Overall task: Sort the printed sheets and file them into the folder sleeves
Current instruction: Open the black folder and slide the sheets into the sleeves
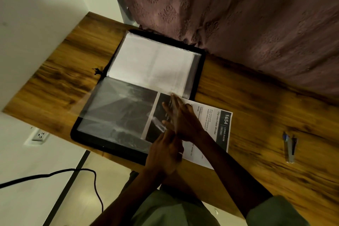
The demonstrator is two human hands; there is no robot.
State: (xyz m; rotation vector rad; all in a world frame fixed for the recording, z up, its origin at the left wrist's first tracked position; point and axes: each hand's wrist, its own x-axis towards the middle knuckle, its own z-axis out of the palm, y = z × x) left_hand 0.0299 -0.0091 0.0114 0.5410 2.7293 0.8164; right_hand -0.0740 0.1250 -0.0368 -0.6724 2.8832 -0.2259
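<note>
**Clerk:** Head view, item one: curtain (238, 14), hanging along the far edge. Item two: wooden worktop (55, 82).

**Checker:** Item three?

**Clerk:** Folder (110, 147), zip type with a black border, lying open. The far leaf is a filled sleeve (152, 60) with white pages in it. The near leaf is an empty sleeve (117, 108), clear plastic over dark backing.

**Checker:** And the task's piece?

**Clerk:** Item four: printed sheet (211, 121), headed "1654". One end overlaps the empty sleeve, the rest lies out on the wood. Whether that end is under the plastic or on top of it cannot be told.

**Checker:** Hands?

**Clerk:** Item five: right hand (183, 121), fingers straight, flat on the sheet. Left hand (165, 156) sits just beside it at the sleeve's mouth, fingers curled (whether they pinch the plastic cannot be told, as it is blurred).

**Checker:** Step?

**Clerk:** By my reading, feeding this sheet into the sleeve. The next move calls for the mouth held open and the sheet slid in square, so its corners do not catch.

**Checker:** Room?

**Clerk:** The folder's near edge sits close to the worktop's edge. Bare wood lies to the right. Item six: pen (289, 147), well apart from the sheet.
</note>
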